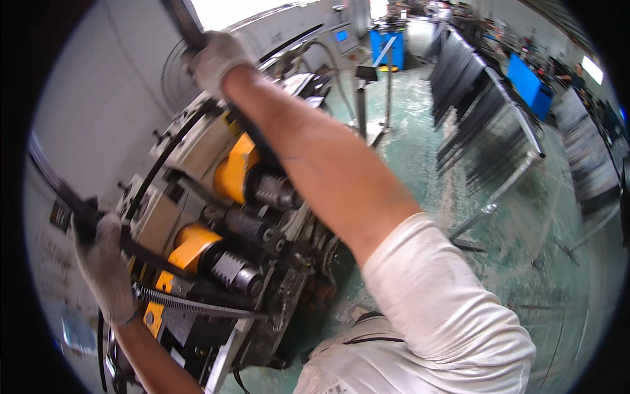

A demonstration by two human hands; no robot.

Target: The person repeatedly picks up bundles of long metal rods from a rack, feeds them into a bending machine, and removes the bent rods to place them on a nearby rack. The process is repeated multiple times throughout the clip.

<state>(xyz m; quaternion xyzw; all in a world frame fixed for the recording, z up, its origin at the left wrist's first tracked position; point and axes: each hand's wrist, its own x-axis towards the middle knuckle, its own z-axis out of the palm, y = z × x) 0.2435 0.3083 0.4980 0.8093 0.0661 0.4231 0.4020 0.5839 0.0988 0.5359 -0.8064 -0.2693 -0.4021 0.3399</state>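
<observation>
My left hand (108, 269), in a pale work glove, is closed round a long dark metal bar (56, 180) at the left. That bar slants down past the hand toward the front of a machine. Higher up, my right hand (220, 62), also gloved, grips another dark bar length (182, 23) near the wall. Its lower part passes behind my right forearm. Whether both lengths belong to one bent piece cannot be told. Below and between my hands stands the machine (197, 154), with two yellow blocks (197, 246) and dark ridged cylinders (236, 272).
A coiled spring (193, 303) runs along the machine's front. To the right, a rack (518, 125) holds many dark rods above the green floor (407, 164). A metal stand (362, 98), a blue cabinet (388, 49) and a blue panel (528, 85) are farther off.
</observation>
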